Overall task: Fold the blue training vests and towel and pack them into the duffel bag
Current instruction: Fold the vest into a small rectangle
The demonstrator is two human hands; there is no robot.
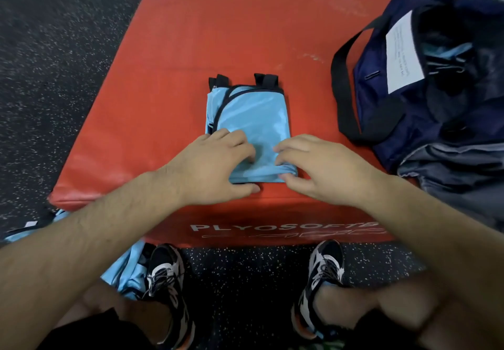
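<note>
While my left hand and right hand pinched the near edge of the blue vest, it lay on the red box | step, I guessed: last fold | next: carry it right into the duffel bag.

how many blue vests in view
3: folded vest on the red box, gripped by left hand and right hand; second vest inside the duffel bag; vest heap on floor by left shoe, may hide more.
</note>
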